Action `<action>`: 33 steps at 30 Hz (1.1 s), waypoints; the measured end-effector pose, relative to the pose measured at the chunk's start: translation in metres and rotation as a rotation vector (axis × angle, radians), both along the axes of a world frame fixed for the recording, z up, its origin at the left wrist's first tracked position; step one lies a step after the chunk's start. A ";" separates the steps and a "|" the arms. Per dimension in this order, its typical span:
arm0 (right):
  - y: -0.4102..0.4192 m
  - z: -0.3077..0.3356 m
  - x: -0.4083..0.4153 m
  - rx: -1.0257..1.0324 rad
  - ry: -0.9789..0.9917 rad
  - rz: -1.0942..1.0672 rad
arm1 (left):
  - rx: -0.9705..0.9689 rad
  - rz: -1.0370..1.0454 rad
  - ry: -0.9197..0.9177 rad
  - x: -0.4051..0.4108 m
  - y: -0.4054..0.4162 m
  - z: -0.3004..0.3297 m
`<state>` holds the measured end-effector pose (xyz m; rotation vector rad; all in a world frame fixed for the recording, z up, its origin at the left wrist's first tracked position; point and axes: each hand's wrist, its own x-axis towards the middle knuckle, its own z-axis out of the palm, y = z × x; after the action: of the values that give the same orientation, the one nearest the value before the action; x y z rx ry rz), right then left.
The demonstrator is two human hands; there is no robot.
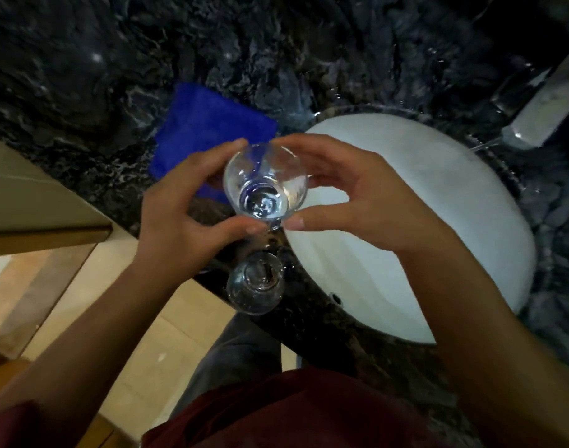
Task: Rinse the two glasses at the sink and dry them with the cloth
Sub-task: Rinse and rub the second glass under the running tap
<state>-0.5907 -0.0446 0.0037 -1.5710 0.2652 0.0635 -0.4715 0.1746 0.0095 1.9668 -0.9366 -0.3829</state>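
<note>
Far left: pale cabinet edge (34,202) and tiled floor (141,334) below the dark stone counter (83,76).

Blue cloth (209,130) lies flat on the counter, left of the sink and just behind the hands. Unused, as far as I can tell.

Left hand (176,215) grips the held glass (265,185) from its left side, index tip at the far rim and thumb at the near side. Fingers are curled round it.

The held glass is upright, mouth to the camera, over the counter edge at the sink's left rim. It seems to hold a little water, but blur leaves that unsure.

Second glass (255,286) stands on the counter's front edge, straight under the held one, next to the sink rim. It sits near the drop to the floor.

Right hand (351,195) pinches the same glass from the right, fingers on the far rim and thumb low at the near side.

White sink (438,195) is to the right, and the tap (541,105) is at top right with a thin stream at its spout.

Risks:
- Wet glass held only by fingertips could slip and hit the second glass or the stone.
- A forearm or elbow moving toward the sink could knock the second glass off the edge.
- Tipping before the glass is over the sink would spill water on the counter and near the cloth.
</note>
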 end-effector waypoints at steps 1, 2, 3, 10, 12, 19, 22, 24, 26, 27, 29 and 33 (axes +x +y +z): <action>-0.007 -0.002 -0.009 0.031 -0.012 -0.056 | -0.008 -0.022 0.030 -0.001 -0.015 0.002; -0.012 -0.005 -0.019 0.066 -0.015 -0.118 | -0.010 -0.045 0.077 -0.004 -0.030 0.002; -0.016 -0.008 -0.029 0.112 -0.008 -0.188 | -0.002 -0.071 0.133 -0.008 -0.045 0.001; -0.049 -0.035 -0.107 0.316 0.156 -0.585 | 0.181 -0.234 0.480 -0.052 -0.149 -0.025; -0.059 -0.046 -0.122 0.331 0.199 -0.655 | 0.266 -0.276 0.536 -0.062 -0.172 -0.038; -0.096 -0.078 -0.133 0.334 0.316 -0.770 | 0.492 -0.352 0.668 -0.070 -0.239 -0.067; -0.110 -0.087 -0.122 0.322 0.340 -0.889 | 0.452 -0.280 0.809 -0.076 -0.264 -0.081; -0.119 -0.088 -0.114 0.324 0.349 -0.935 | 0.392 -0.215 0.930 -0.078 -0.276 -0.086; -0.125 -0.091 -0.110 0.315 0.363 -0.965 | 0.364 -0.175 0.978 -0.080 -0.284 -0.091; -0.128 -0.092 -0.108 0.303 0.379 -0.978 | 0.353 -0.162 0.987 -0.079 -0.290 -0.094; -0.131 -0.092 -0.109 0.287 0.412 -0.967 | 0.351 -0.130 0.980 -0.083 -0.294 -0.099; -0.138 -0.076 -0.118 0.155 0.489 -0.905 | 0.329 -0.125 1.012 -0.089 -0.300 -0.098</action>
<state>-0.7088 -0.1831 -0.0723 -1.1436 1.2968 -0.2368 -0.5608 -0.1255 -0.0880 1.6357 -0.3298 -1.4998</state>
